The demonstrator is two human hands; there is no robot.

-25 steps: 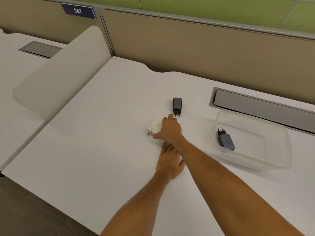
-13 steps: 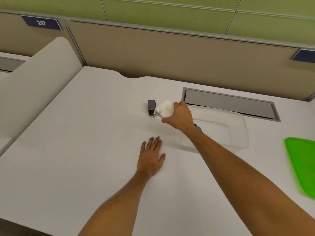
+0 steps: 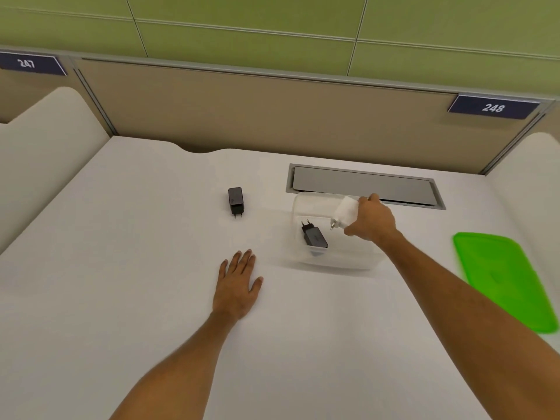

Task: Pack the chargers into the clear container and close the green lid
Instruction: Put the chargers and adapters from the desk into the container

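My right hand [image 3: 372, 221] grips a white charger [image 3: 344, 213] and holds it above the open clear container [image 3: 306, 261], prongs pointing down-left. A black charger [image 3: 314, 235] lies inside the container near its left wall. A second black charger [image 3: 235, 200] lies on the white desk to the left of the container, prongs toward me. My left hand [image 3: 238, 284] rests flat on the desk, fingers spread, holding nothing. The green lid [image 3: 509, 277] lies flat on the desk at the right, apart from the container.
A grey cable hatch [image 3: 363, 185] is set into the desk just behind the container. A beige partition [image 3: 272, 113] with number plates 247 and 248 runs along the back. White curved side dividers [image 3: 39, 140] stand at both desk ends.
My right hand lifted the white charger off the desk and carried it right, over the container. My left hand stayed flat on the desk. The view swung right, bringing the green lid in.
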